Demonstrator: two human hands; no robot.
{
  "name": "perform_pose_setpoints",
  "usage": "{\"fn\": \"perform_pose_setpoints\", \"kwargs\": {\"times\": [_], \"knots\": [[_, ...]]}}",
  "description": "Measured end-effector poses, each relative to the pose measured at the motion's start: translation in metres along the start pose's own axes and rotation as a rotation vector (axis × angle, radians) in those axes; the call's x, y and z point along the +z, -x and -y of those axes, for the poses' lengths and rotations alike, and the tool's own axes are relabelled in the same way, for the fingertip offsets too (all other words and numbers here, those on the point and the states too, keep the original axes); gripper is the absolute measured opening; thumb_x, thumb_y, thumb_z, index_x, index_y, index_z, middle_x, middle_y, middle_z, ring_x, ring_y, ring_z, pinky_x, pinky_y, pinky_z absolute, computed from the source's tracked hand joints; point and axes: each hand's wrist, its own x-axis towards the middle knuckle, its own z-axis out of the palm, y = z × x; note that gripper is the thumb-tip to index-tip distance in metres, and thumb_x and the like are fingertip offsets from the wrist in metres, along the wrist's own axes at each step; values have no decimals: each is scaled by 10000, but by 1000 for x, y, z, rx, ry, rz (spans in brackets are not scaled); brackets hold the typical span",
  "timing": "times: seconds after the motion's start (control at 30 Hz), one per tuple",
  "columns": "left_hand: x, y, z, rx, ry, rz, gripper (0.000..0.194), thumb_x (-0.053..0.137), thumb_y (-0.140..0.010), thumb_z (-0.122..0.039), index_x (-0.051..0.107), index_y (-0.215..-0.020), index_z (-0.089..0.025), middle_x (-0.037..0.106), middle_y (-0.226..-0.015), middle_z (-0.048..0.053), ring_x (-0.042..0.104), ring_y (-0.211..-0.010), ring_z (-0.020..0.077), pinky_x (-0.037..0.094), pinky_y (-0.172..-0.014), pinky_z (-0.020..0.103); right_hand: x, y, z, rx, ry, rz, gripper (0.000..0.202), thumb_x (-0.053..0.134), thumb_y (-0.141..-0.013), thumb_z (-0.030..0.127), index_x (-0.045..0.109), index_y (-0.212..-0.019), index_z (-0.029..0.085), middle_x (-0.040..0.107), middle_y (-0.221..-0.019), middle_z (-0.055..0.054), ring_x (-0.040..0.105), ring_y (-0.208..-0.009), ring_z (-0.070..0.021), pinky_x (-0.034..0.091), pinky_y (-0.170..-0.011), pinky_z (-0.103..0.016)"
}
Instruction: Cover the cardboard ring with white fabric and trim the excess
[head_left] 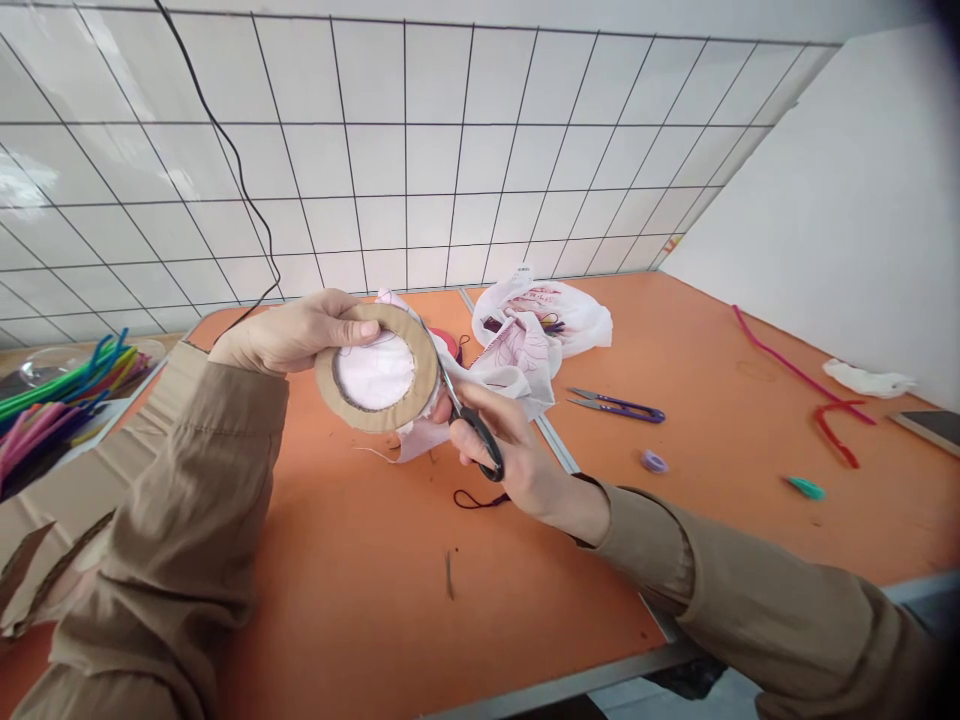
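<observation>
Cardboard ring (377,370) with white cloth (375,372) stretched across its opening sits raised above the orange counter (360,580), held in the left hand (296,332). That hand's grip is pressed together on the ring's upper left rim: the thumb lies across the front face of the cardboard and the fingers are hidden behind it. The ring faces the camera almost flat, and loose cloth hangs out from under its lower right edge.

Just right of the ring, the right hand (517,455) holds black-handled scissors (469,415). Its grip is closed through the handle loops, and the blades point up and left along the ring's right rim, touching or nearly touching the cloth there; whether the blades are apart cannot be told.

Behind the ring, a crumpled white cloth with red line drawing (540,325) lies on the counter. Further right lie purple thread snips (619,405), a small lilac ring (654,461) and a teal cap (806,488). Pink and red pipe cleaners (795,375) stretch toward the white side wall, near a white wad (870,380). At the far left a bundle of coloured pipe cleaners (60,390) rests in a clear tray. A dark thread (476,500) lies below the right hand.
</observation>
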Motion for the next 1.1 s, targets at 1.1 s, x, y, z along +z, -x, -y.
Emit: {"fn": "perform_pose_setpoints", "kwargs": {"times": [1.1], "knots": [[2, 2, 0, 9, -32, 54, 306, 768, -751, -371, 776, -963, -150, 767, -947, 85, 700, -895, 233, 525, -811, 304, -4, 0, -6, -27, -24, 111, 383, 570, -882, 575, 526, -891, 195, 497, -776, 5, 450, -619, -112, 377, -576, -298]]}}
